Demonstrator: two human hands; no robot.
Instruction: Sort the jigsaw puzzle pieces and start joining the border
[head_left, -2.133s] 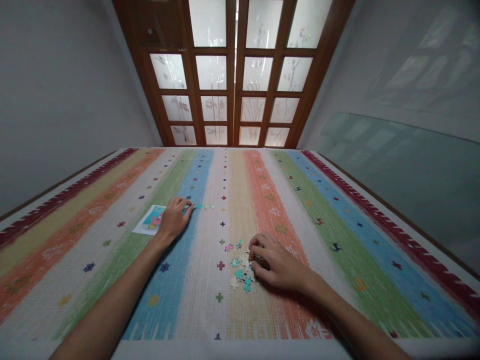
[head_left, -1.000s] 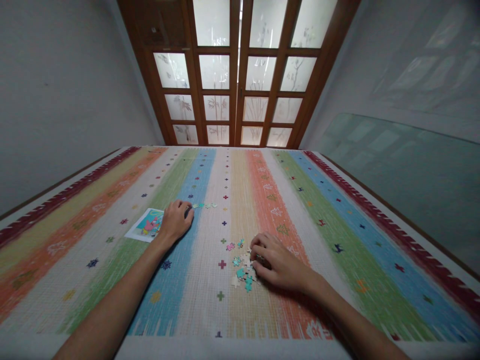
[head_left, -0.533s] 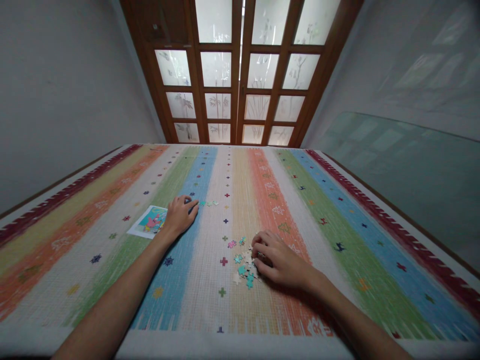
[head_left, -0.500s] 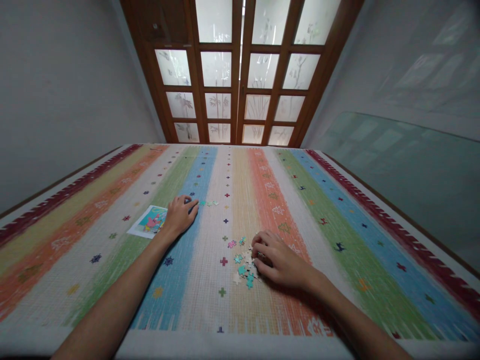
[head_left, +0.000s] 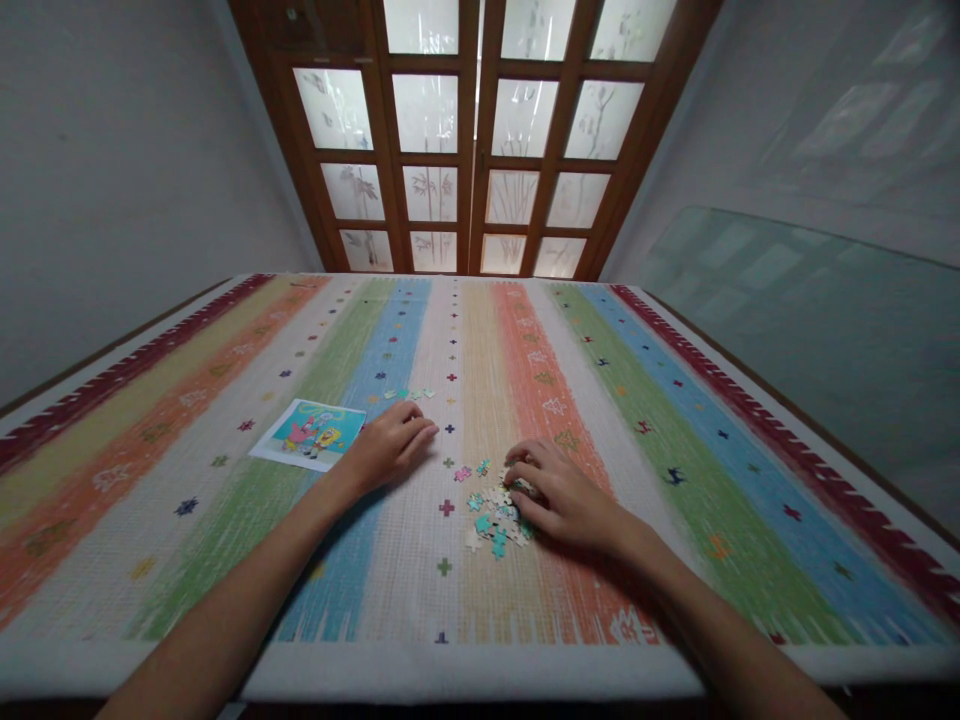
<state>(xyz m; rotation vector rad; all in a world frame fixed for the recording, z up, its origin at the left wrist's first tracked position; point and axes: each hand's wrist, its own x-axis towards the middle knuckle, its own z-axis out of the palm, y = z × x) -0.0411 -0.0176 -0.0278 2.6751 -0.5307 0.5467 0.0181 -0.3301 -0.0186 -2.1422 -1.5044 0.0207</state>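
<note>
My left hand (head_left: pixel 391 440) is over the blue and white stripes of the tablecloth, fingers loosely bent, with no piece visible in it. Just beyond its fingers lies a short row of green and white jigsaw pieces (head_left: pixel 409 395). Left of that hand is a picture card (head_left: pixel 319 432) with cartoon characters, its right edge partly behind the hand. My right hand (head_left: pixel 559 490) rests at the right side of a pile of jigsaw pieces (head_left: pixel 499 515), fingers curved and apart. Its fingers hide some of the pile. A pink piece (head_left: pixel 463 474) sits at the pile's far left.
A striped, patterned tablecloth (head_left: pixel 660 590) covers the table. Wooden doors with frosted panes (head_left: pixel 431 190) stand beyond the far edge. A glass panel (head_left: pixel 810 300) leans along the right wall.
My left hand has moved right and nearer from the row of pieces, uncovering more of the picture card. My right hand stays at the pile, its fingers slightly shifted. The view tilts slightly.
</note>
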